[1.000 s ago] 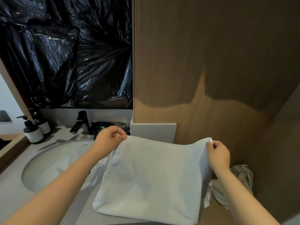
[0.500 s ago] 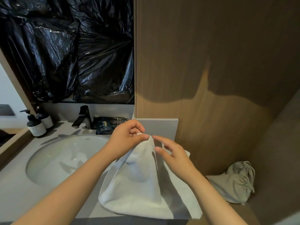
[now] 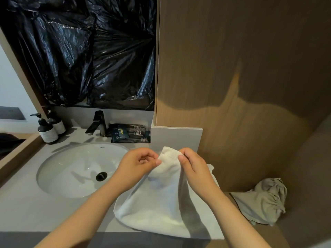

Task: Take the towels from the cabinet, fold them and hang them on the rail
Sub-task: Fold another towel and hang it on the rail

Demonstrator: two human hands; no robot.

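Note:
A white towel [image 3: 161, 203] hangs folded in half over the counter's front edge, to the right of the sink. Both top corners are gathered together at its peak. My left hand [image 3: 138, 165] pinches that peak from the left with thumb and fingers. My right hand [image 3: 193, 165] pinches it from the right, close beside the left hand. The towel's lower fold rests on the grey counter [image 3: 26, 208]. No rail or cabinet opening shows in this view.
A white sink [image 3: 59, 178] with a black tap [image 3: 97, 125] lies to the left, soap bottles [image 3: 48, 129] behind it. Dark sachets [image 3: 129, 133] lie by a grey block [image 3: 176, 138]. A crumpled grey-green cloth [image 3: 263, 201] sits at the right against the wooden wall.
The towel was held spread wide by its two top corners. My right hand swung left and brought its corner to the left one, folding the towel in half; both hands now pinch the joined corners.

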